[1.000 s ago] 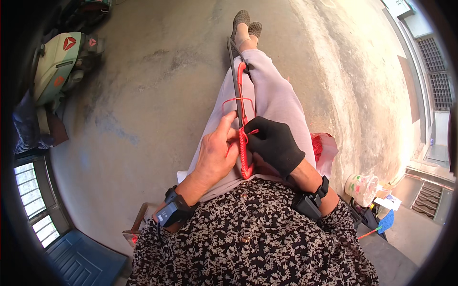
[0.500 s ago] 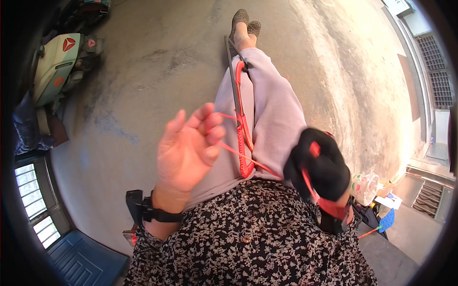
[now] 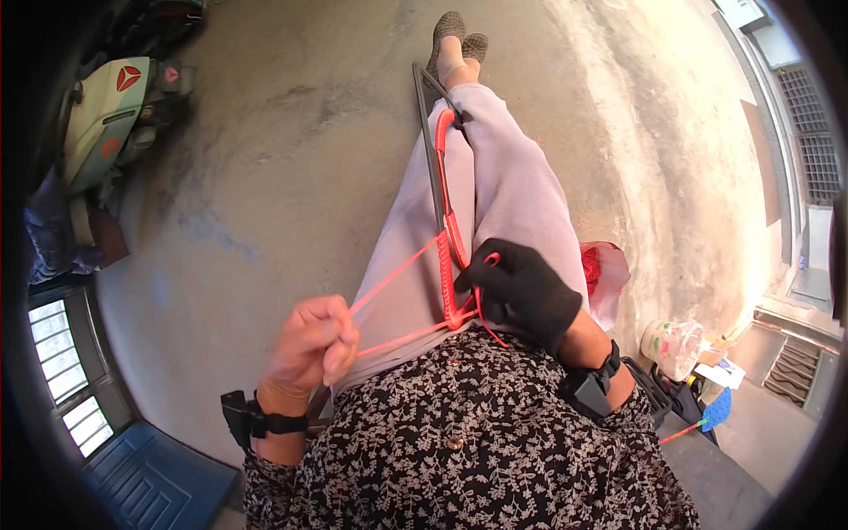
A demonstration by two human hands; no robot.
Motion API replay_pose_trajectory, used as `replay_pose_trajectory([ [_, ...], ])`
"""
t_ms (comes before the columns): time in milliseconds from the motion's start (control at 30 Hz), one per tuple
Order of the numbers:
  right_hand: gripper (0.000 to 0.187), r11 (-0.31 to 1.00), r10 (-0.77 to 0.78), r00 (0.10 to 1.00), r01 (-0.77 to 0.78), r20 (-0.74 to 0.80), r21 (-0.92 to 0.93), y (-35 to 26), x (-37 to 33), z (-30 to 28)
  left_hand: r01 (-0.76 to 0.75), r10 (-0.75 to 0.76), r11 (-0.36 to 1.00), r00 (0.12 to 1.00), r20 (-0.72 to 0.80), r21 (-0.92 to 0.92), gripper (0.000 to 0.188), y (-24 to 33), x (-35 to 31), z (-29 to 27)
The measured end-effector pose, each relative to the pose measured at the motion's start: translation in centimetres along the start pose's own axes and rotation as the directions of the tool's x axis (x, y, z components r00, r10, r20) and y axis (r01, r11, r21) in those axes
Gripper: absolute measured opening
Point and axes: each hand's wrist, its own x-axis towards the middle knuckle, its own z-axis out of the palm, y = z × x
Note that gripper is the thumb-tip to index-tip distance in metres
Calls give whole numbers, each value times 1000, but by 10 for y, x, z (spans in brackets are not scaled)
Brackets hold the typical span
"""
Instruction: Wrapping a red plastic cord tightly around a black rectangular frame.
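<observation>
Left hand (image 3: pixel 314 346) lowered, its fingers and gloved right hand (image 3: pixel 533 296) gripping bright red cord (image 3: pixel 397 272), slim dark frame (image 3: pixel 429 141) partly wrapped

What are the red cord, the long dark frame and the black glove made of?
Red cord: maybe plastic or synthetic fibre, smooth-looking; its strands are thin, bright and pulled straight. Dark frame: probably painted metal, since it's slim and looks stiff. Black glove: likely soft, matt fabric, because it bends closely without shine; any weave is too small to see.

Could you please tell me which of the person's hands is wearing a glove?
The right hand, in a black glove; the left hand is bare and grips red cord.
</observation>
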Motion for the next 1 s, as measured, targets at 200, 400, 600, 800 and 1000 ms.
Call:
replay_pose_trajectory([
  [200,13,876,-482,751,422,-452,-234,6,1,-28,-312,368,920,896,-247,239,29,4,71,44],
  [400,19,880,-412,861,291,-298,-376,6,22,2,51,140,821,948,-287,569,29,-33,97,10],
  [600,32,932,-360,901,336,-240,-139,9,24,13,121,161,648,943,-291,752,24,-34,101,17],
  [800,35,906,-409,821,419,-398,-65,7,26,-11,17,333,785,832,-445,619,20,-3,84,8],
  [1000,41,305,-880,473,471,-54,-828,-42,18,9,-293,345,935,882,-320,200,22,45,39,75],
])
